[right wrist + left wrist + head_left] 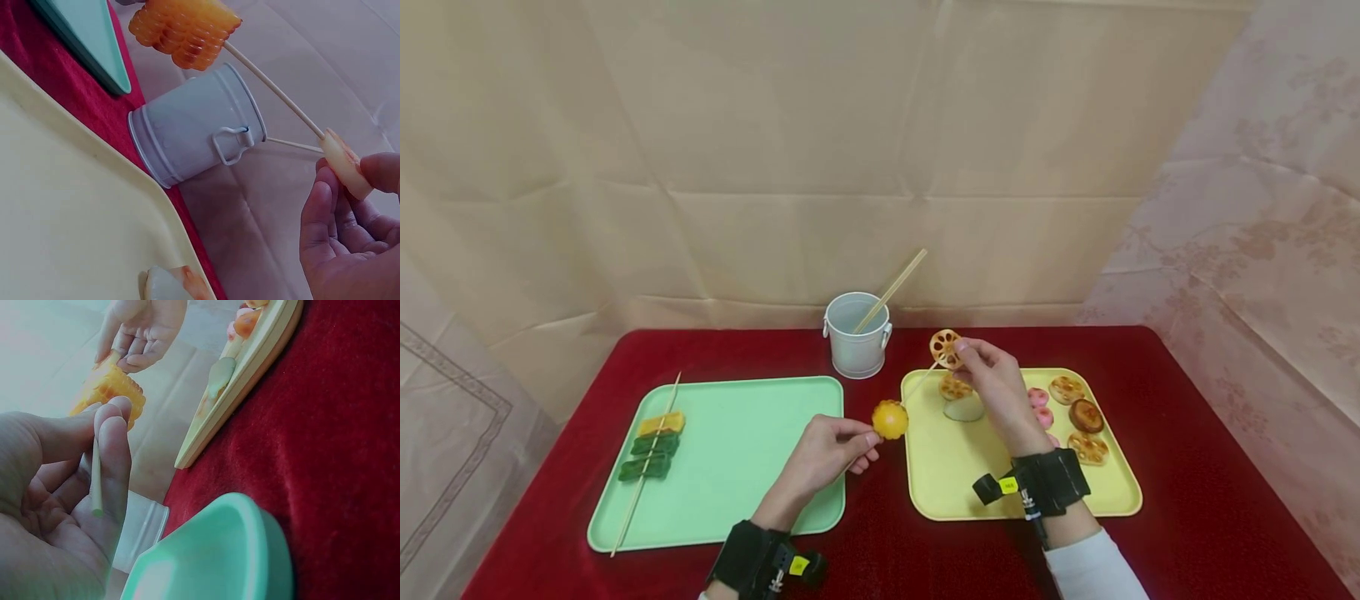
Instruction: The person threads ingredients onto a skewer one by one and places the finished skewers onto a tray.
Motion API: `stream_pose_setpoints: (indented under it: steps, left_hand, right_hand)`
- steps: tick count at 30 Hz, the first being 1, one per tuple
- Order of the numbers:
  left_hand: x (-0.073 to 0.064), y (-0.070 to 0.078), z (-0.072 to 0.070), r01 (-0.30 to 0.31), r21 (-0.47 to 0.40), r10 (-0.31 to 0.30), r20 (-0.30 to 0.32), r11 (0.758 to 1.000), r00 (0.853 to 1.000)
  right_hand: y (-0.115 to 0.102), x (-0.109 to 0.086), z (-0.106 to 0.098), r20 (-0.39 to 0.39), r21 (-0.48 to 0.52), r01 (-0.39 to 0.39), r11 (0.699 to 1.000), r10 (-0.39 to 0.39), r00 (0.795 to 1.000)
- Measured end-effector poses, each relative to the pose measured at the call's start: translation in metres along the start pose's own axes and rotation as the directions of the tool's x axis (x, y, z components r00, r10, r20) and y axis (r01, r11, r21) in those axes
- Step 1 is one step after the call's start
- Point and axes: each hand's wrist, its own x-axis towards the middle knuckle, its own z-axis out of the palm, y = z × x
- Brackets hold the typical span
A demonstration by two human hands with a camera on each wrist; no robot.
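The left grip [829, 457] is clamped on a skewer [275, 90], thumb and finger pinching it just below a yellow corn piece [890, 419] threaded on it, and the blunt end pokes out under the fingertips. The right grip [998, 390] is clamped on a lotus slice [945, 349], thumb on one side and fingers on the other. The far end of the skewer meets that slice; whether it goes through, I cannot tell. The corn sits between the two grips, nearer the left one.

Beyond both grips stands a white bucket [857, 354] with thin sticks [891, 290] leaning in it. To the left of the left grip lies a green tray [737, 467], and across its far side rests a second skewer [631, 504] bearing a yellow block [673, 422] and green pieces [658, 467].

Under the right grip is a yellow tray [955, 475]. Just left of that grip lie a browned slice [953, 386] and a white piece [962, 408], touching; just right of it, pink pieces [1043, 417], partly hidden, then a brown round piece [1086, 416]. The bench [880, 533] below is red
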Motion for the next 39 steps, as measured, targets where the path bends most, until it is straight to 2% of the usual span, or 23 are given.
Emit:
stream_pose_setpoints:
  steps: [15,23,30,39]
  left_hand:
    - [0.0,-0.001,0.0,0.015,-0.011,-0.015,-0.016,1.0,1.0]
    - [0.001,-0.003,0.001,0.0,-0.003,0.0,-0.028,1.0,1.0]
    - [0.001,-0.003,0.002,-0.018,-0.002,0.018,-0.029,1.0,0.999]
    - [-0.001,0.003,0.003,-0.017,-0.016,0.016,-0.061,1.0,0.998]
  right_hand:
    - [-0.001,-0.003,-0.004,0.071,-0.043,0.02,0.999,-0.017,0.997]
    - [-0.002,-0.004,-0.006,0.102,-0.079,0.05,0.996,-0.042,0.994]
    - [0.001,-0.006,0.002,0.173,-0.087,0.094,0.992,-0.077,0.982]
    - [0.003,-0.012,0.02,0.233,-0.117,0.086,0.989,-0.057,0.971]
